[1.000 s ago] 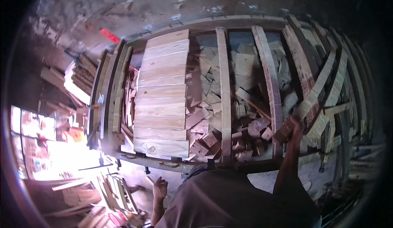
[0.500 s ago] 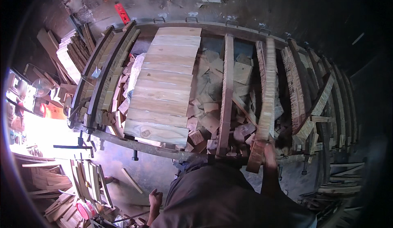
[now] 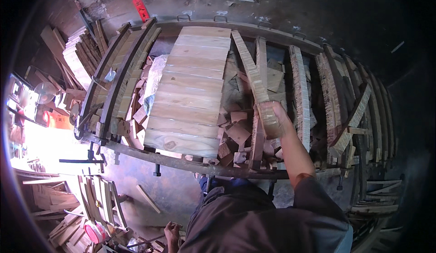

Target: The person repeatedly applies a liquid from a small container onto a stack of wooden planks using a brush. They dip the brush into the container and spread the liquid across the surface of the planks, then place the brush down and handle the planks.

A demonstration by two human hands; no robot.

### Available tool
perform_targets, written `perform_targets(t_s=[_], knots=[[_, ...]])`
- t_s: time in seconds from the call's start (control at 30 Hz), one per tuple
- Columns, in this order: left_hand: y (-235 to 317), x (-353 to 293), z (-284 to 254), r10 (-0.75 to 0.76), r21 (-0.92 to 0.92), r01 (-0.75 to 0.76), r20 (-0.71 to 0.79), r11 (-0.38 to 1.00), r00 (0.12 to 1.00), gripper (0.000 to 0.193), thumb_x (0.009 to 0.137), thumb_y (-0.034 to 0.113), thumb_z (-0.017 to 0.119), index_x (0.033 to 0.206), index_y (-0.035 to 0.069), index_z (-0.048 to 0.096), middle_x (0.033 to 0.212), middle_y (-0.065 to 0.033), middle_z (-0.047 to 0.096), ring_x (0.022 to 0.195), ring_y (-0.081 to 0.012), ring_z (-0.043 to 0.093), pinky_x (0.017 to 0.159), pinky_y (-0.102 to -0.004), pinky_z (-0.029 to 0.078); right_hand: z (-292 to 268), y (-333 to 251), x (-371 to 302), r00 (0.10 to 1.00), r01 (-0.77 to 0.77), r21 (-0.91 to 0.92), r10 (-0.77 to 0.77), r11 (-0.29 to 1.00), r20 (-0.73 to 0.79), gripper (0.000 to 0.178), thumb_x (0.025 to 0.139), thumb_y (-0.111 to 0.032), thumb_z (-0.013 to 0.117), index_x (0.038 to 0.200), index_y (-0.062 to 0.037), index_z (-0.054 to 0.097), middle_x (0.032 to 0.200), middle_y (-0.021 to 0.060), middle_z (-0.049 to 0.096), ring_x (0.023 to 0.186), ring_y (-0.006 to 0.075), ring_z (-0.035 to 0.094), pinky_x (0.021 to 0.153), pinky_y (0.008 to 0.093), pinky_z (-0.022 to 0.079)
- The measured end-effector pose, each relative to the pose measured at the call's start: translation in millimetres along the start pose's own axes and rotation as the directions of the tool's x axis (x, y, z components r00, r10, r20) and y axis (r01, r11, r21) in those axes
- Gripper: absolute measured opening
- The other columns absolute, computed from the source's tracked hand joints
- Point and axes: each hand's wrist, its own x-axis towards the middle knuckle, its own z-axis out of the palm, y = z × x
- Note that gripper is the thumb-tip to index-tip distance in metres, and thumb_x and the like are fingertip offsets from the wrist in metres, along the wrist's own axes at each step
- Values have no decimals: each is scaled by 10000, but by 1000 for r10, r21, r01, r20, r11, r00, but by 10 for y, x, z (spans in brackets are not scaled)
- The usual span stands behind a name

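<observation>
My right hand (image 3: 276, 113) is closed around the near end of a long wooden bar (image 3: 247, 64) with a rough, streaked face. The bar slants over the frame, its far end beside the row of pale boards (image 3: 188, 89). These boards lie edge to edge across the frame, with whitish lines along their joints. Under the held bar, a darker crossbar (image 3: 261, 66) runs from the far rail to the near one. Low on the left, my left hand (image 3: 172, 231) hangs beside my body, fingers curled, with nothing visible in it.
Wood offcuts (image 3: 238, 132) are heaped inside the metal frame (image 3: 181, 162). A streaked bar (image 3: 300, 94) and more bars lie across its right side. Clamp screws (image 3: 157, 169) stick out along the near rail. Stacked planks (image 3: 97, 198) and a pinkish-red bucket (image 3: 94, 231) stand at lower left.
My right hand has carried the wooden bar left and away from me, from the right side of the frame to beside the pale boards. The left hand has dropped slightly lower.
</observation>
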Motion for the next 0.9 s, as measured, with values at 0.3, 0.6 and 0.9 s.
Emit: perform_targets(t_s=[0.3,0.6,0.9], knots=[[280,-138,-90,-79,-44,84,106,995,991,191,794,46,607,699,55,442,613,33,457,579,-53,414,495,-257,315,287,-4,-74,998,59,162,-60,985,-2,335,774,-205,652,1034,5,631,855,132,657,708,254,647,613,414,557],[283,685,-144,33,140,-44,76,989,997,551,825,90,661,1302,-135,501,917,-114,691,812,-144,628,753,-283,512,386,64,-127,996,54,275,-72,960,55,376,762,-164,662,1070,45,610,865,176,649,737,297,653,663,388,555],[301,748,75,74,55,-78,67,995,995,582,820,72,663,1342,-111,481,851,-56,676,776,-99,595,735,-255,496,325,561,-653,989,41,276,-78,960,124,347,811,-185,649,1061,53,614,853,178,672,721,284,679,652,391,569]])
